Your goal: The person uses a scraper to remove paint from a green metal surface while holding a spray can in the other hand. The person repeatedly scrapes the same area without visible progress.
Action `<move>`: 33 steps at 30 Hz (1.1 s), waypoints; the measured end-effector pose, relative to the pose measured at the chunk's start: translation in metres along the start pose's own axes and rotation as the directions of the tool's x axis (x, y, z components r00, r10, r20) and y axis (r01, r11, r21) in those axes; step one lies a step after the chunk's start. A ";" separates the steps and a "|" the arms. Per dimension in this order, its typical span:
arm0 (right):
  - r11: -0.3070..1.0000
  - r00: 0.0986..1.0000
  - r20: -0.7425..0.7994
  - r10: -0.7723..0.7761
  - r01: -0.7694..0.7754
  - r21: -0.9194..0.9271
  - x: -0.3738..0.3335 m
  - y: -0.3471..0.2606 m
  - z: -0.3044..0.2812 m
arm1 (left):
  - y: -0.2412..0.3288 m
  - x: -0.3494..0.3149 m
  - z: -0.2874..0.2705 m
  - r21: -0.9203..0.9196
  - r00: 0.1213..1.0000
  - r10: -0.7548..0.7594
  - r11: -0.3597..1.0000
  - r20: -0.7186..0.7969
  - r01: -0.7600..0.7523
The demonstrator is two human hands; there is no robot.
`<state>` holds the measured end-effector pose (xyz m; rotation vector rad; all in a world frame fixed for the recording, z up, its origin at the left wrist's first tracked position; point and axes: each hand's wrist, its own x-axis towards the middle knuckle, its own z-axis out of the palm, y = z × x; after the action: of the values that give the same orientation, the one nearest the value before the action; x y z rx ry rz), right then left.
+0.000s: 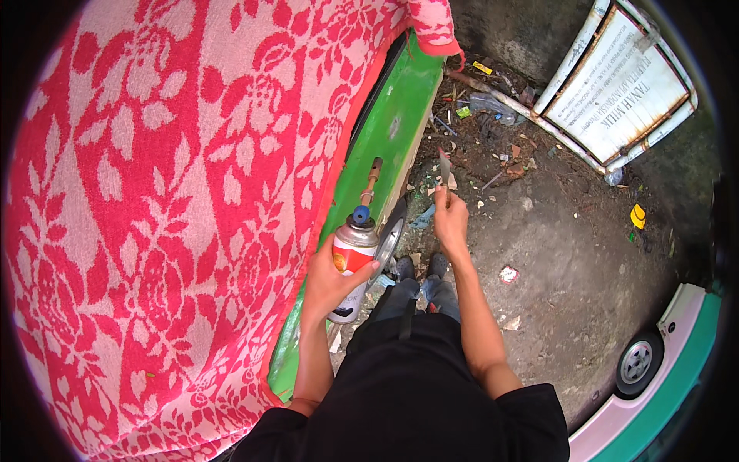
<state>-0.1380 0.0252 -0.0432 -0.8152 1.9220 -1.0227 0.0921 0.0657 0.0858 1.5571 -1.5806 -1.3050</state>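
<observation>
My left hand is wrapped round a gas canister with a red and white label. A blue valve and a brass torch nozzle sit on its top, the nozzle pointing away from me toward a green vehicle panel. Whether a flame burns at its tip I cannot tell. Level with it on the right, my right hand grips the handle of a scraper, its flat blade pointing up and away. The blade is apart from the panel. Red and pink patterned cloth covers the vehicle left of the panel.
A wheel stands below the panel, close to my feet. Litter and paint chips lie on the dirt ground. A white framed sign leans at the far right. Another vehicle, pink and teal, is at the lower right.
</observation>
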 end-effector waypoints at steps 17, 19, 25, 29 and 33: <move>0.871 0.948 0.056 -0.313 0.310 -0.382 -0.020 -0.030 -0.019 | -0.004 0.010 0.018 -0.110 0.989 -0.094 0.988 0.116 0.107; 0.866 0.937 0.047 -0.347 0.339 -0.368 -0.027 -0.032 -0.020 | -0.005 0.012 0.021 -0.141 0.990 -0.091 0.984 0.110 0.106; 0.852 0.928 0.067 -0.366 0.364 -0.377 -0.035 -0.027 -0.028 | -0.003 0.018 0.027 -0.177 0.986 -0.069 0.979 0.154 0.097; 0.872 0.935 0.042 -0.353 0.345 -0.346 -0.034 -0.025 -0.031 | -0.002 0.020 0.031 -0.172 0.976 -0.093 0.977 0.195 0.127; 0.951 0.961 -0.012 -0.275 0.270 -0.148 -0.037 -0.034 -0.036 | -0.007 0.019 0.034 -0.156 0.988 -0.083 0.982 0.131 0.103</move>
<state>-0.1458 0.0527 0.0120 -1.1800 1.9662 -1.0707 0.0616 0.0566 0.0626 1.4893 -1.4481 -1.5678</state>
